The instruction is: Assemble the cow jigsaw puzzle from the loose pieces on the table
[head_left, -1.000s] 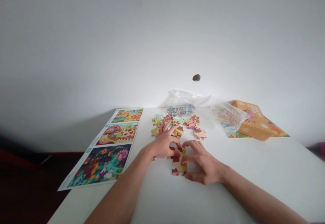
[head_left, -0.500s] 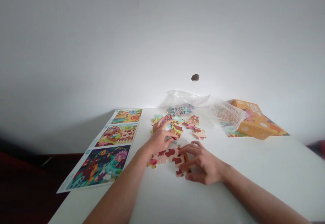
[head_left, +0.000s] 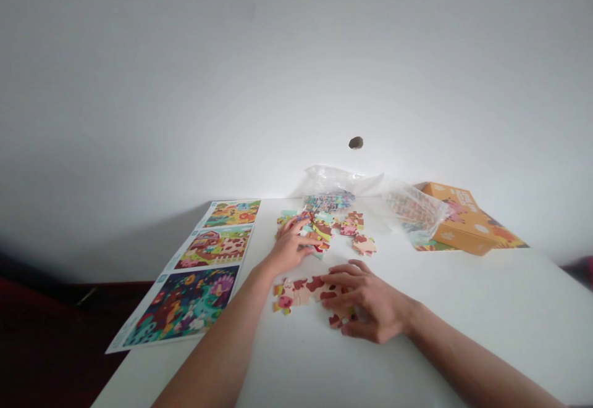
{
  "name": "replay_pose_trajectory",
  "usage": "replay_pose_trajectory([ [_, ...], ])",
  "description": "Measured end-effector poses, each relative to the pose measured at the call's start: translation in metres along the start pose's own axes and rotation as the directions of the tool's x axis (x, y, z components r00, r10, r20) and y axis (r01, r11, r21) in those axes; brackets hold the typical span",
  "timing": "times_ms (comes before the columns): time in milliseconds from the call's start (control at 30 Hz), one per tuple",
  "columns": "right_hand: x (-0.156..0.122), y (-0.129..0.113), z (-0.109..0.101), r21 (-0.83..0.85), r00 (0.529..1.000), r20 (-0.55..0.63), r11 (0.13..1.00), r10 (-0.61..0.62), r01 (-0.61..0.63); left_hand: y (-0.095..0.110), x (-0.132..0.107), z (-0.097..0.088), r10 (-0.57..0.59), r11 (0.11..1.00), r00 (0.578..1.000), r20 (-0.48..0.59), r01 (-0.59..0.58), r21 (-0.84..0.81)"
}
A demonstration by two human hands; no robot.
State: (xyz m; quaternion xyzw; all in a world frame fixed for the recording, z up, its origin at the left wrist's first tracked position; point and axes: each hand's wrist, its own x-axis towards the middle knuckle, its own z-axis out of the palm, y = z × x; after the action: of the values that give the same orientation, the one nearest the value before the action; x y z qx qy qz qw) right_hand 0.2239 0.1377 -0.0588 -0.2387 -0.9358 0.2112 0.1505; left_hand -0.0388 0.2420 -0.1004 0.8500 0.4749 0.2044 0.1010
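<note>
My right hand (head_left: 370, 304) lies wide and flat over the joined jigsaw pieces (head_left: 301, 292), with the fingers spread on top and not gripping. The joined pieces make a long, bumpy strip on the white tabletop (head_left: 491, 328). It runs left to right, just in front of my left wrist, with a pink animal face (head_left: 285, 302) at the left end and brown spots along it. Half a second ago my fingers sat nearer the strip's right end, and now they cover more of it. My left hand (head_left: 291, 247) curls down on the pile of loose pieces (head_left: 322, 229), but I can't tell if it's holding one. The pieces look like stiff card with knobby edges. Farther back lie a crinkly clear plastic bag (head_left: 414, 210) and an orange cardboard box (head_left: 463, 229), and three picture sheets (head_left: 204, 278) lie on the left.
</note>
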Motion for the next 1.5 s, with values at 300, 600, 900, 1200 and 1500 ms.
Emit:
replay_pose_trajectory([
  [300, 0.007, -0.007, 0.001, -0.066, 0.997, -0.077, 0.998, -0.025, 0.020, -0.011, 0.010, 0.013, -0.029, 0.999, 0.992, -0.119, 0.034, 0.043],
  [600, 0.015, 0.068, -0.027, -0.099, 0.760, -0.575, 0.897, 0.301, -0.430, 0.012, 0.001, -0.004, 0.130, 0.990, 0.968, -0.216, -0.138, -0.024],
  [900, -0.003, 0.085, -0.018, -0.105, 0.722, -0.571, 0.837, 0.391, -0.537, 0.052, -0.013, -0.009, 0.394, 0.897, 0.899, 0.192, -0.331, -0.294],
  [1200, 0.014, 0.049, -0.012, -0.034, 0.898, -0.402, 0.977, 0.179, -0.210, 0.029, -0.006, -0.013, 0.143, 0.989, 0.947, -0.288, -0.149, 0.001],
  [1500, 0.035, 0.023, 0.008, -0.073, 0.996, -0.075, 0.996, -0.053, 0.048, -0.007, 0.001, 0.001, -0.282, 0.944, 0.908, -0.311, 0.320, 0.077],
])
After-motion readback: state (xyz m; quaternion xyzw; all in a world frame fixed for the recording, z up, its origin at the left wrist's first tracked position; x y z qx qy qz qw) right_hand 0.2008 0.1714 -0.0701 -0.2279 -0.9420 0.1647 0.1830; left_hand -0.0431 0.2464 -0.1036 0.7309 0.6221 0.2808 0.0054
